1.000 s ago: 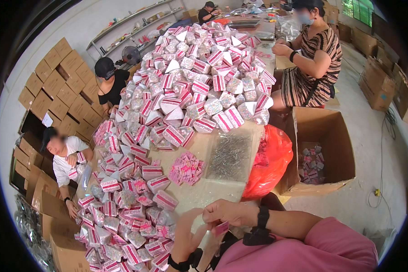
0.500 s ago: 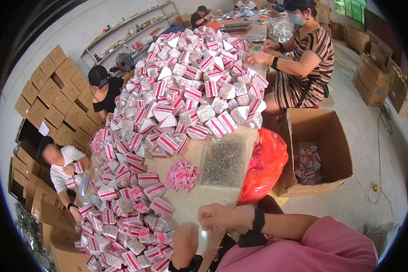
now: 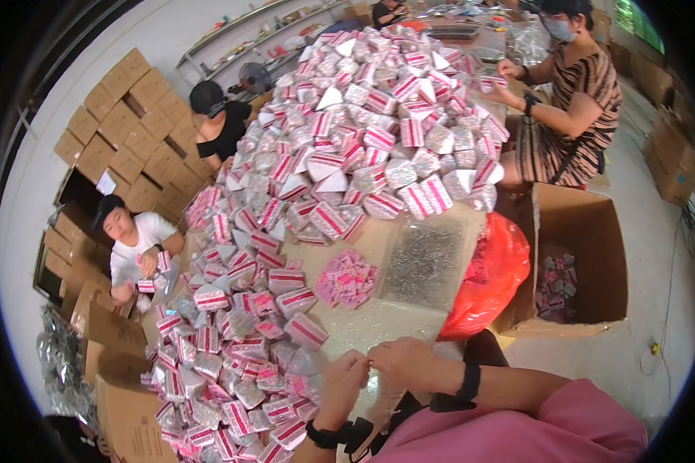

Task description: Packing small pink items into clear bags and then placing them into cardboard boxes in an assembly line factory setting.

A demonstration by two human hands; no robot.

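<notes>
My left hand (image 3: 343, 387) and my right hand (image 3: 406, 363) meet fingertip to fingertip above the table's near edge. Both have their fingers pinched closed; whatever lies between them is too small or hidden to make out. Just beyond is a small heap of pink printed cards (image 3: 347, 279). To its right, a shallow clear tray (image 3: 425, 261) holds a mass of tiny metal pieces. Left of my hands, and stretching far back, rises a large pile of small clear bags (image 3: 363, 181) with pink-and-white striped header cards, filled with pale contents.
A red plastic bag (image 3: 502, 282) hangs at the table's right edge. Beside it stands an open carton (image 3: 618, 262) with several packed bags inside. Co-workers sit around the table, one in a striped dress (image 3: 571, 108) at the right. Stacked cartons (image 3: 123, 127) line the left wall.
My left hand has risen to meet my right hand. The whole view has shifted, so the table sits further right. The co-worker at the right now holds up a striped-topped bag.
</notes>
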